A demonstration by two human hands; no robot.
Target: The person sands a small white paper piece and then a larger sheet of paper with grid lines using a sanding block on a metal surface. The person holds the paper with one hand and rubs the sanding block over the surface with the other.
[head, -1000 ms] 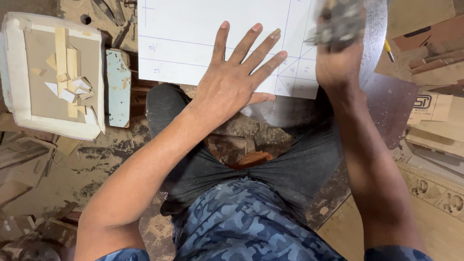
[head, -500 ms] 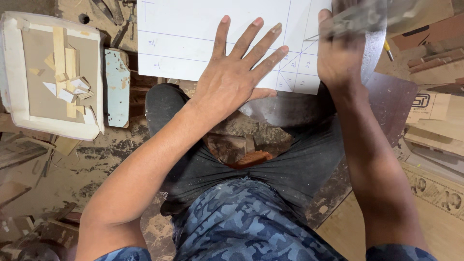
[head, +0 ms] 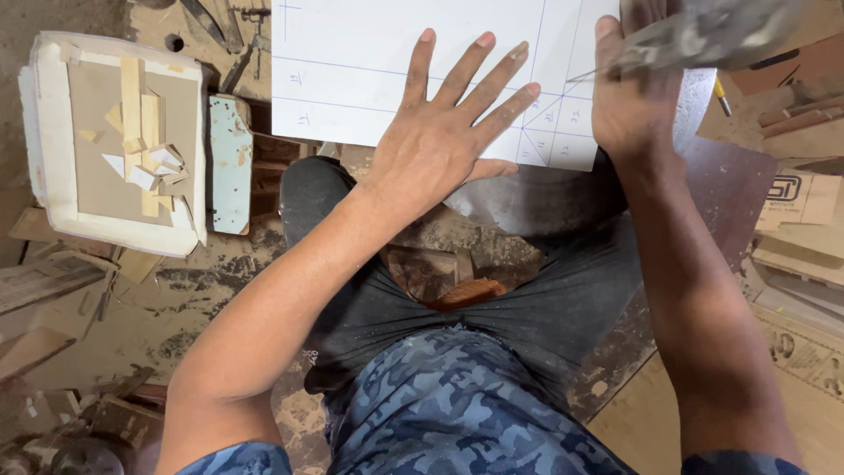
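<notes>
White sheet (head: 369, 79): ruled with blue lines, under left palm, unmoved since a second ago.
Left hand (head: 440, 145): flat, fingers spread wide, pinning sheet.
Right hand (head: 637, 97): beside left, gripping blurred grey tool (head: 703, 35); tool now swung to point right, stroke under way.
Foam tray (head: 40, 141): well left, holds wood scraps.

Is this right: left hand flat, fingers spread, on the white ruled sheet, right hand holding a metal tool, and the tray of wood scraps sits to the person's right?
Not quite. The head view shows the tray of wood scraps to the person's left, not right. The rest stands: left hand lies flat with fingers spread on the white ruled sheet, and right hand holds a metal tool.
</notes>
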